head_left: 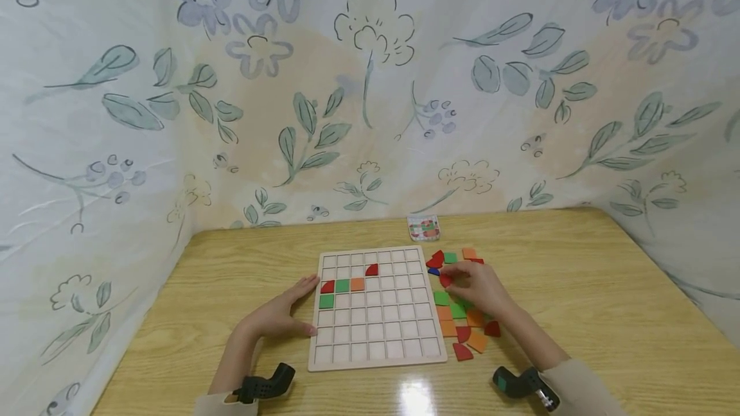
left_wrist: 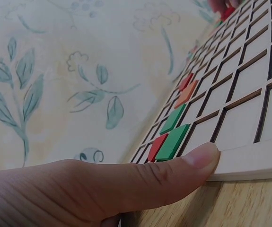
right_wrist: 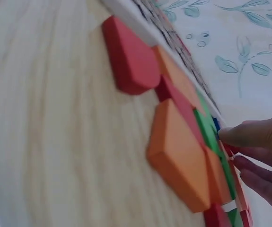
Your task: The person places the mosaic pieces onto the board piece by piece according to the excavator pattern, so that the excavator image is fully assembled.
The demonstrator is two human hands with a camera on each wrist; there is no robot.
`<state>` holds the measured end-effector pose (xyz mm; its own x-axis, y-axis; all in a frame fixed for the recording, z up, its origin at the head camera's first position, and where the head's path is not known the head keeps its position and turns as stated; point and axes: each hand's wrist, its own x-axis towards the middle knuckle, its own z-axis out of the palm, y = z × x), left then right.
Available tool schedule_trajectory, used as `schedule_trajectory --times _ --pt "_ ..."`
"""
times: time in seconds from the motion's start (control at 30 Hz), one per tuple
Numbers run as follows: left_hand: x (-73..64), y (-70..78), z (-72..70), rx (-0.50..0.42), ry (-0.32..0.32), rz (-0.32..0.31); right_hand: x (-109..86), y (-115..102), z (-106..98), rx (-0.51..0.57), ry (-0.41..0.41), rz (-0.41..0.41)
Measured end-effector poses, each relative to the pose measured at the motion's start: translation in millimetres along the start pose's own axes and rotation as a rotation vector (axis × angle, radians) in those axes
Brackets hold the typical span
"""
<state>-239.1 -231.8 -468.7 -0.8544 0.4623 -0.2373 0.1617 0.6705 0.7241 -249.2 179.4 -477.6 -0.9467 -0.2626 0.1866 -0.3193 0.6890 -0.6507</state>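
Note:
My left hand (head_left: 277, 314) rests along the left edge of the white grid board (head_left: 376, 364), its thumb (left_wrist: 202, 156) on the rim. In the grid sit a red quarter-round tile (head_left: 327, 287), a green square tile (head_left: 342, 286), an orange square tile (head_left: 358, 284), a second green tile (head_left: 326, 301) and another red quarter-round tile (head_left: 372, 269) higher up. Beyond the board's right edge, my right hand (head_left: 480, 286) pinches a red tile (head_left: 445, 280) between thumb and fingers, low among the loose tiles. A blue tile (head_left: 433, 271) lies right at its fingertips.
Loose red, green and orange tiles (head_left: 446, 327) lie in a strip along the board's right side, some overlapping. A small card with a coloured grid pattern (head_left: 424, 228) lies behind the board. A floral cloth (head_left: 370, 146) hangs behind the wooden table (head_left: 231, 262).

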Motion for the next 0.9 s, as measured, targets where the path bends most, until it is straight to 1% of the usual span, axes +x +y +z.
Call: schedule_trajectory --times 0.13,0.23,0.3,0.37,0.5,0.7,0.8,0.9 --pt "-0.4 -1.0 0.2 -0.002 -0.007 0.009 0.6 -4.0 -6.0 0.127 -0.025 0.066" --pt "-0.8 -1.5 0.2 0.000 -0.010 0.015 1.0 -6.2 -11.6 0.168 -0.030 0.076" --pt "-0.8 -1.4 0.1 0.002 -0.009 0.015 1.7 -6.9 -15.1 0.181 -0.021 0.059" --pt "-0.8 -0.8 -0.3 0.002 -0.007 0.018 2.8 -7.4 -18.2 0.195 -0.015 0.026" --pt "-1.1 -0.1 -0.6 0.008 0.000 0.021 5.3 -5.9 -21.4 0.238 -0.021 -0.034" --pt "-1.2 -0.5 -0.6 0.017 0.000 0.027 8.1 -3.1 -19.0 0.328 -0.047 -0.020" --pt "-1.1 -1.5 -0.2 0.016 0.001 0.025 9.6 -5.5 -15.9 0.378 -0.065 -0.010" --pt "-1.2 -2.3 0.0 0.015 0.002 0.028 12.0 -8.1 -11.3 0.415 -0.086 -0.037"
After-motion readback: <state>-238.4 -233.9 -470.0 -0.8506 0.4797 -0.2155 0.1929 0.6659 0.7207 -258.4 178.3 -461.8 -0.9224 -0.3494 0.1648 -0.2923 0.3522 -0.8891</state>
